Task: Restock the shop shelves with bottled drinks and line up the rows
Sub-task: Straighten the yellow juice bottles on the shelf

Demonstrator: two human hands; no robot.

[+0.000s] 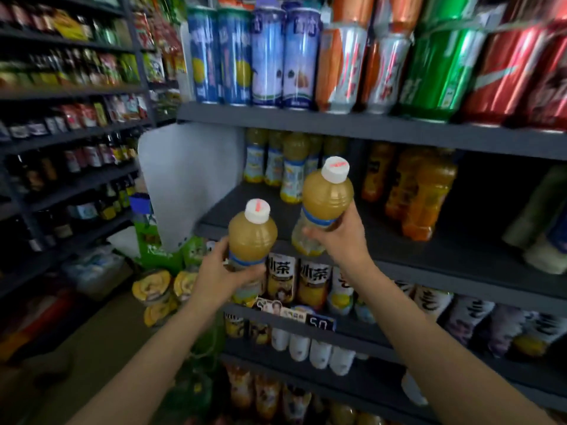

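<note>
Your left hand (219, 271) has its grip wrapped round the label of a yellow juice bottle (251, 237), held in front of the shelf edge (460, 271). Your right hand (340, 237) grips a second juice bottle (326, 200), tilted over the dark middle shelf, near the row of matching bottles (291, 167) at the back.

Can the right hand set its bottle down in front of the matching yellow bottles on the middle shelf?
Probably yes. The right hand holds its bottle just above the middle shelf, whose front is bare ahead of the matching yellow bottles. The left hand and its bottle stay lower, off to the side.
</note>
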